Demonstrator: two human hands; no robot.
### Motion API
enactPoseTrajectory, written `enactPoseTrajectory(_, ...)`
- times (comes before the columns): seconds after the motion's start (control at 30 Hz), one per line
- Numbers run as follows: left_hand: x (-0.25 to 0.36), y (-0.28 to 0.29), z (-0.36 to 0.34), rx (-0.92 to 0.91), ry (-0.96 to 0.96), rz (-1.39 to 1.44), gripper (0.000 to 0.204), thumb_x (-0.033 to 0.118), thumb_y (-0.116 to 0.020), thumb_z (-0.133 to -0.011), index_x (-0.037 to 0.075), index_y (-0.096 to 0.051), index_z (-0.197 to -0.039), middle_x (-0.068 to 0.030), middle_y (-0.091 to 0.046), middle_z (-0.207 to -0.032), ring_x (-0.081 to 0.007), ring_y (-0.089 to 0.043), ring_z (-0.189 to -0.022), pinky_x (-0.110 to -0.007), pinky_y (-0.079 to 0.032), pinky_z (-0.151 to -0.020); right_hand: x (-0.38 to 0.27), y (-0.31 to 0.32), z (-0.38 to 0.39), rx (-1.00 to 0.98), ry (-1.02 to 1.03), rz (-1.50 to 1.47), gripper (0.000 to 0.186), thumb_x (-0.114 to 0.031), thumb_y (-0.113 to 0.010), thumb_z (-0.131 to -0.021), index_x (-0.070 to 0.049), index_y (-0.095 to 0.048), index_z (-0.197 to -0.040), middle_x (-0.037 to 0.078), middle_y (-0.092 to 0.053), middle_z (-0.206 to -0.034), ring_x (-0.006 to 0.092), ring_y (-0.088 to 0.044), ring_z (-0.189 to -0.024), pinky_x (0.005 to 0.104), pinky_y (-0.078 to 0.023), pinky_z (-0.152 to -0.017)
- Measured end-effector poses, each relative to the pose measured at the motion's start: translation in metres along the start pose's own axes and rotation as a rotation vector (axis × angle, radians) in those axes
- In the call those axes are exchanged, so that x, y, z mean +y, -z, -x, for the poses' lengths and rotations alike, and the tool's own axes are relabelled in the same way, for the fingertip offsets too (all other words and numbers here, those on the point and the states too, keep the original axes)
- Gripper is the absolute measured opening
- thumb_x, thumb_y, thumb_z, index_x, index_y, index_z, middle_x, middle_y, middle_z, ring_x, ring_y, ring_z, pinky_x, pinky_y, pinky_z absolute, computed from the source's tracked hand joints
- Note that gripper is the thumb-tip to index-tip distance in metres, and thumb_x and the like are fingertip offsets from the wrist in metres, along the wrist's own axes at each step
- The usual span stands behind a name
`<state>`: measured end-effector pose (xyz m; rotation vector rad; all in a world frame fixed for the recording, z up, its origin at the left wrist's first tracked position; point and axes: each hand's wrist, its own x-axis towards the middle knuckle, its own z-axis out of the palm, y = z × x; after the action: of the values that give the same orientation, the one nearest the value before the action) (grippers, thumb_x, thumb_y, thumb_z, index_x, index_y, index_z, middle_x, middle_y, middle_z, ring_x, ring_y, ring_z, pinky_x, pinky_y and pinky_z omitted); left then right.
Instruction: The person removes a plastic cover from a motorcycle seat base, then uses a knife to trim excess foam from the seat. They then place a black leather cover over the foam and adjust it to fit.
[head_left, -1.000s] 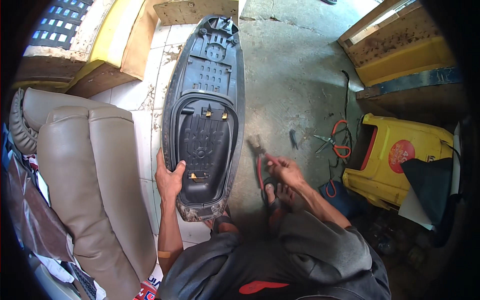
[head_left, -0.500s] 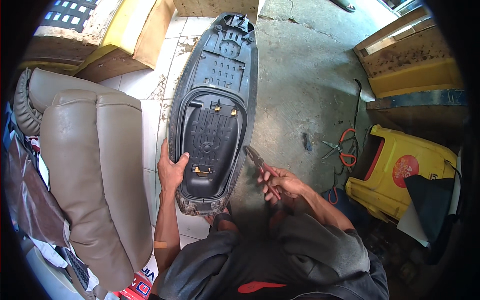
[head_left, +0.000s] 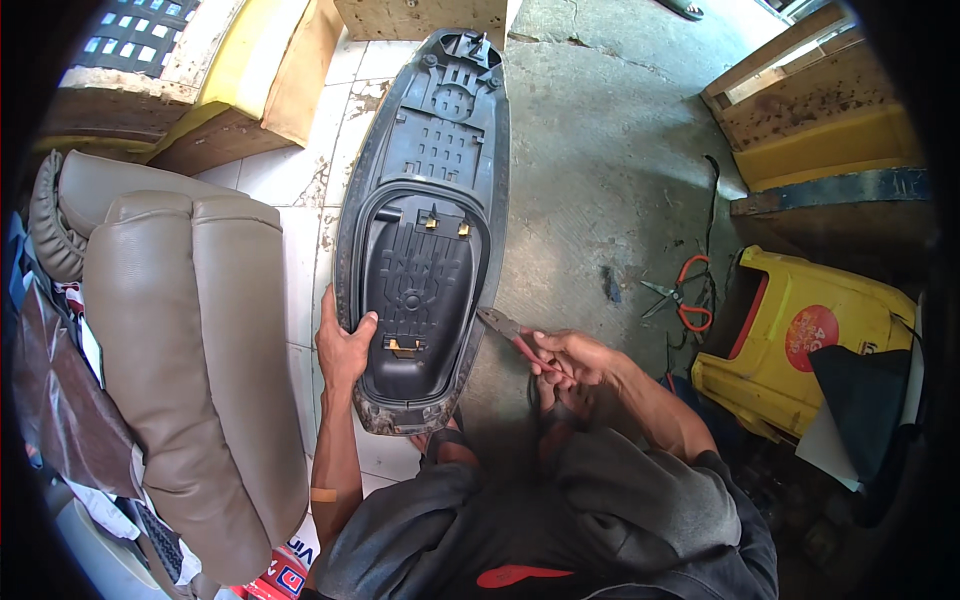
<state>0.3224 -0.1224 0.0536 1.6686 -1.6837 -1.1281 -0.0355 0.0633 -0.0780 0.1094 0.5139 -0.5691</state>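
A long black motorcycle seat [head_left: 412, 270] stands in front of me with its ribbed plastic underside showing. Around its left edge my left hand [head_left: 343, 345] is closed, the thumb pressed over the rim and the fingers hidden behind it. My right hand [head_left: 572, 357] grips the red handles of a pair of pliers [head_left: 518, 343]. The jaws of the pliers meet the seat's right edge, beside the lower recessed part. Whether they pinch something there is too small to tell.
Orange-handled scissors [head_left: 688, 296] lie on the concrete floor [head_left: 590, 190] to the right, with a dark strip beside them. A yellow plastic container [head_left: 790, 345] lies further right. Brown padded upholstery [head_left: 190, 370] fills the left side. Wooden frames with yellow covering [head_left: 265, 75] stand at the back left.
The pliers have moved slightly down and left along the seat's right edge, their handles swinging lower to the right. My left hand keeps its hold on the seat.
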Motion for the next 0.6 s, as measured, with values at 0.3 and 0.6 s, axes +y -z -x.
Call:
enactPoseTrajectory(0.3,-0.002,0.001,-0.005,0.023,0.03,-0.101,0.075,0.008,-0.073,-0.086,-0.004,-0.038,-0.151,-0.0234,-0.065,-0.127,-0.0271,-0.068,-0.107,-0.034,-0.053,-0.093,0.05,-0.058,0.002,0.753,0.476,1.358,0.044,-0.044,-0.054,-0.104,-0.003,-0.065,-0.12,0.02,-0.071,-0.084,0.0325,-0.072,-0.073,0.0457,-0.056,-0.065)
enactPoseTrajectory(0.6,0.051,-0.026,0.056,0.14,-0.232,-0.387,0.074,0.011,-0.074,-0.085,-0.009,-0.04,-0.148,-0.034,-0.058,-0.132,-0.0472,-0.061,-0.118,-0.047,-0.046,-0.104,0.05,-0.005,0.081,1.422,0.606,0.314,0.046,-0.047,-0.05,-0.104,-0.004,-0.064,-0.101,0.007,-0.06,-0.069,0.0215,-0.062,-0.055,0.0363,-0.052,-0.053)
